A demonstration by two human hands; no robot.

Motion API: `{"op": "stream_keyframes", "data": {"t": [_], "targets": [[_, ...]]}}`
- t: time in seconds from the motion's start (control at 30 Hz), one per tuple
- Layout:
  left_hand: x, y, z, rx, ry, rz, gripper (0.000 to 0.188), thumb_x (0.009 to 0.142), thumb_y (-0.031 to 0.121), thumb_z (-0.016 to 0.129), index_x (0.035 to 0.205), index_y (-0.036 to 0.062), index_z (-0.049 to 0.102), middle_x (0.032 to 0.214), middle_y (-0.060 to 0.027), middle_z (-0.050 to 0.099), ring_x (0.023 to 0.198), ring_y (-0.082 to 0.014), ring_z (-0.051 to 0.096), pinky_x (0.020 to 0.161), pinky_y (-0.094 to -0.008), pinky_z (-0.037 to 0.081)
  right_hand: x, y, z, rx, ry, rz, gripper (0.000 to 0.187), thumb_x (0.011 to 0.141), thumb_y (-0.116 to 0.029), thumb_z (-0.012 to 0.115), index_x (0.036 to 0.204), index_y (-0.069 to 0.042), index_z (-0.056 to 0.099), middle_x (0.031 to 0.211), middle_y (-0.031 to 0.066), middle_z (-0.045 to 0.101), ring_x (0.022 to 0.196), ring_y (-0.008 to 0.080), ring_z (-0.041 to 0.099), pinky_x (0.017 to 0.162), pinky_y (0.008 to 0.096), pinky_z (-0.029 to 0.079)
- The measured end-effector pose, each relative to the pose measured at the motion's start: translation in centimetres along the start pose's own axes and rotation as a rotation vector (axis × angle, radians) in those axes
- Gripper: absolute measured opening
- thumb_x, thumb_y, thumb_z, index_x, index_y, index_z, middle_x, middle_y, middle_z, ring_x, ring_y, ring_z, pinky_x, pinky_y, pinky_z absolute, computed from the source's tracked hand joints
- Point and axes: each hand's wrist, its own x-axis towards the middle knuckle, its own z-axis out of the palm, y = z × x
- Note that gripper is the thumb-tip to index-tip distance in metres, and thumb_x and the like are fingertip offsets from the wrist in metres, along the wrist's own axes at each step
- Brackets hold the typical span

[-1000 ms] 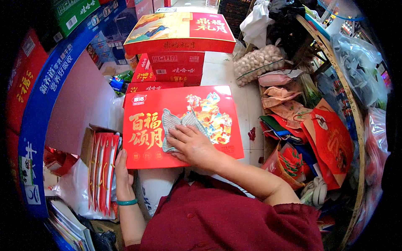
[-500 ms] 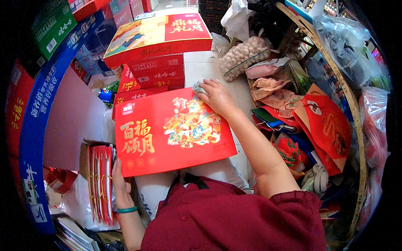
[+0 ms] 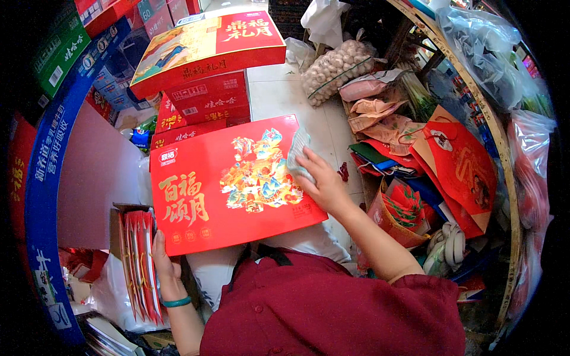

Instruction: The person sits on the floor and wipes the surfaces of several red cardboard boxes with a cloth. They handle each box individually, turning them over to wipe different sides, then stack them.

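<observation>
A large flat red gift box [image 3: 202, 190] with gold lettering and a colourful picture rests tilted across my lap. My left hand [image 3: 167, 261], a green bangle on its wrist, grips the box at its lower left corner, the fingers partly hidden behind it. On the box's right edge, my right hand [image 3: 323, 181] presses a pale grey-green cloth [image 3: 300, 155], fingers bent over it. Beyond stands another red and gold gift box [image 3: 208, 47] on a stack of red cartons [image 3: 211, 98].
Red paper bags [image 3: 139, 261] stand upright in a carton at my left, by a blue-edged panel [image 3: 44, 172]. On the right are a net sack of garlic [image 3: 338, 68], a red gift bag [image 3: 460, 166] and a wooden shelf edge [image 3: 475, 89]. Pale floor tiles [image 3: 279, 95] show ahead.
My right hand has slid the cloth from the box's upper right corner down along its right edge. My left hand keeps its hold, and the whole view has shifted slightly.
</observation>
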Motion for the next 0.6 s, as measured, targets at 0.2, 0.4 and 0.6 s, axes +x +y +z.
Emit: {"op": "stream_keyframes", "data": {"t": [0.2,0.4,0.6], "targets": [[-0.2,0.0,0.1,0.002,-0.022,0.02,0.044,0.095,0.031,0.051,0.125,-0.0009,0.049,0.121,-0.011,0.058,0.108,-0.0191,0.058,0.093,-0.0339,0.046,-6.2,-1.5,-1.2,-0.008,-0.053,-0.048,0.043,0.08,-0.017,0.067,0.12,-0.005,0.056,0.134,0.0206,0.045,0.124,0.0371,0.044,0.103,0.0409,0.037],[-0.1,-0.1,-0.3,-0.002,-0.018,-0.008,0.044,0.095,0.031,0.05,0.126,-0.0006,0.048,0.121,-0.0106,0.058,0.109,-0.0185,0.057,0.094,-0.0337,0.044,-8.8,-0.5,-2.0,0.245,0.019,0.099,0.037,0.085,-0.015,0.062,0.12,-0.005,0.057,0.129,0.0149,0.053,0.118,0.0254,0.052,0.098,0.0346,0.04],[0.0,0.0,-0.4,0.011,-0.015,-0.021,0.045,0.095,0.031,0.05,0.127,-0.0009,0.048,0.121,-0.0112,0.058,0.109,-0.0197,0.057,0.093,-0.035,0.045,-2.6,4.8,-0.2,0.99,0.282,0.467,0.037,0.095,-0.03,0.05,0.113,0.001,0.058,0.106,0.0082,0.062,0.094,0.0146,0.059,0.084,0.0285,0.047]]}}
